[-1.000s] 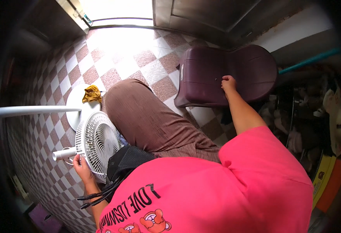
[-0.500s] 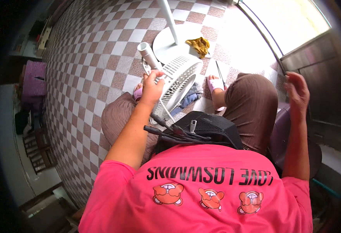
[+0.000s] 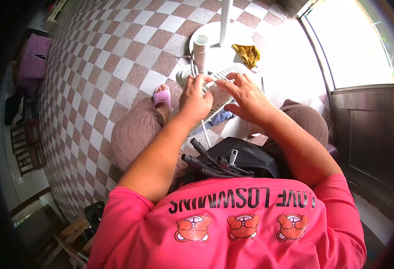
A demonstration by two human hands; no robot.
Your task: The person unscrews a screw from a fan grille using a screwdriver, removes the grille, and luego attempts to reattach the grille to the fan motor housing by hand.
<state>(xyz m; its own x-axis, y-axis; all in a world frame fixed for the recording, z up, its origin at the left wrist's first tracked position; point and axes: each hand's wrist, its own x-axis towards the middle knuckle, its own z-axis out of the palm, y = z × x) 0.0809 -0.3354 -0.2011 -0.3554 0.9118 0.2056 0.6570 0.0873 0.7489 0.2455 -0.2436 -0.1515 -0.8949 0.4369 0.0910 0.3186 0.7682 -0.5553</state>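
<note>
right hand (image 3: 246,96) has moved: half a second ago we saw it raised beside the right knee, away from the fan; now it reaches across to the white fan head (image 3: 238,68). its thumb stands apart from the fingers, whose tips are at the cage. left hand (image 3: 198,98) stays at the fan, near the neck tube (image 3: 200,54); its fingers are curled, and we cannot tell whether they are clamped on anything.

fan head lies tilted between the person's knees and the round base (image 3: 241,36); we cannot see what it rests on. the cage is of thin, close-set ribs, plastic by its look. neck tube: pale, hollow, ringed near its open end, a grey cable (image 3: 192,65) running alongside. a thin white cord (image 3: 206,133) drops from the head toward us.

base is a smooth white disc, the slim pole (image 3: 226,22) rising from it; crumpled mustard cloth (image 3: 247,54) at its edge. below the fan we note a rumpled blue cloth (image 3: 221,117).

floor (image 3: 125,58): checkered tiles, speckled brown against pale. trousers (image 3: 134,130) brown, finely creased. at the waist, a black mesh bag (image 3: 259,157) with a metal zip pull (image 3: 233,157) and thick black cables (image 3: 201,152).
</note>
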